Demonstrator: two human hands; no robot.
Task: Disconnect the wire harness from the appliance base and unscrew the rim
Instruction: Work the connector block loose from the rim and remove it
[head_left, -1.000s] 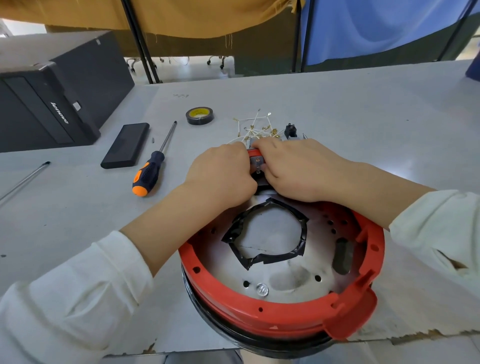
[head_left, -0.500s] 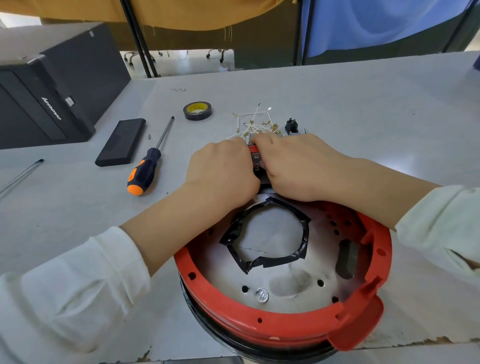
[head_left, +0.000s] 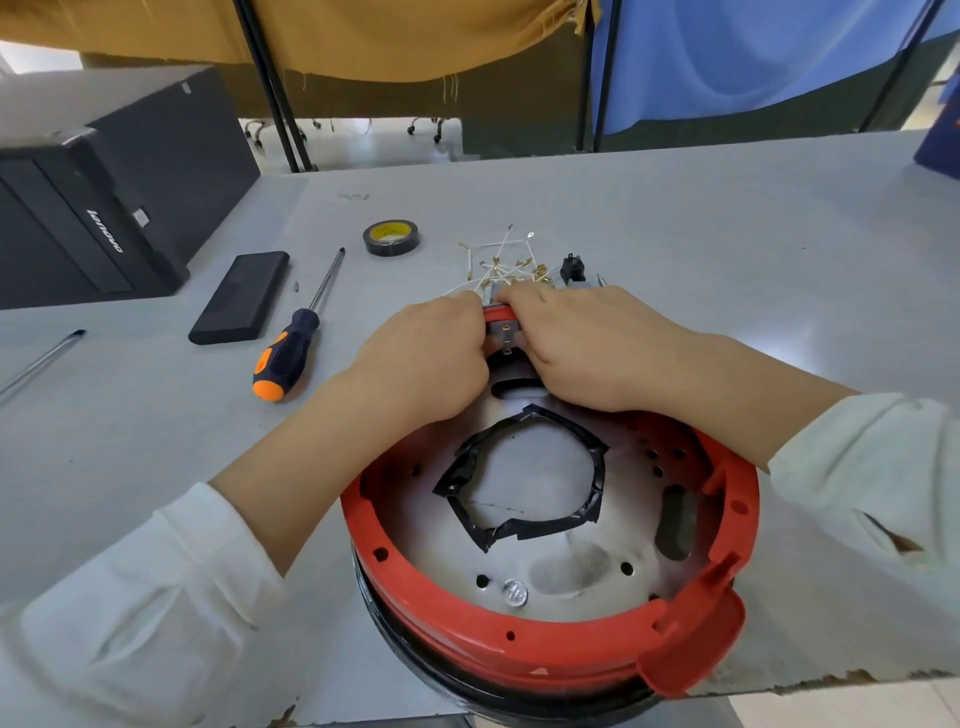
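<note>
Your left hand (head_left: 423, 358) and right hand (head_left: 582, 345) meet at the far edge of the round appliance base with its bare metal floor (head_left: 545, 566), which sits at the near edge of the grey table (head_left: 675, 249). Both sets of fingers are curled down over the far part of the red plastic rim (head_left: 519, 644) around a small metal terminal block (head_left: 503, 335); whether they actually pinch it, you cannot tell, since the fingertips are hidden. The white wire harness with brass terminals (head_left: 498, 265) lies fanned on the table just beyond your knuckles, its near end disappearing under your hands. A ragged ring of black tape (head_left: 519, 488) edges the opening in the base's floor. To your left lie an orange-and-black screwdriver (head_left: 296, 343), a flat black rectangular block (head_left: 241, 296) and, further back, a roll of black tape with a yellow core (head_left: 391, 237). A black computer case (head_left: 104, 197) stands at the far left.
</note>
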